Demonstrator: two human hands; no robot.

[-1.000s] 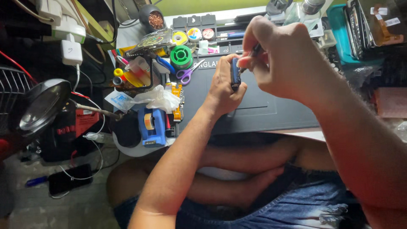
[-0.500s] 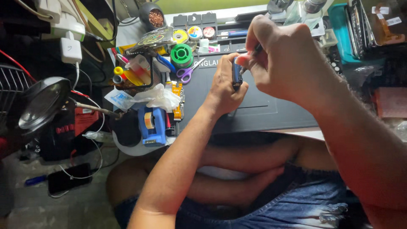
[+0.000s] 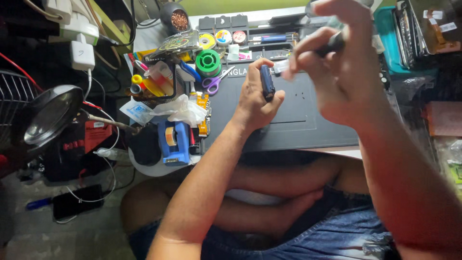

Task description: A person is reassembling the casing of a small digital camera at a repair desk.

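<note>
Two hands | left hand [image 3: 255, 98] grasps slim dark bar [image 3: 267, 83] | right hand [image 3: 344, 62] pinches blurred dark tool [image 3: 333, 44]

A low white worktable [image 3: 159, 169] is seen packed edge to edge, a dark grey work mat [image 3: 308, 126] laid across it. A round magnifier lamp [image 3: 50, 114] is perched at the left, a wire fan grille [image 3: 13, 94] beside it. Grey concrete floor [image 3: 72, 236] is glimpsed below, and a yellow-green wall [image 3: 240, 6] behind.
</note>
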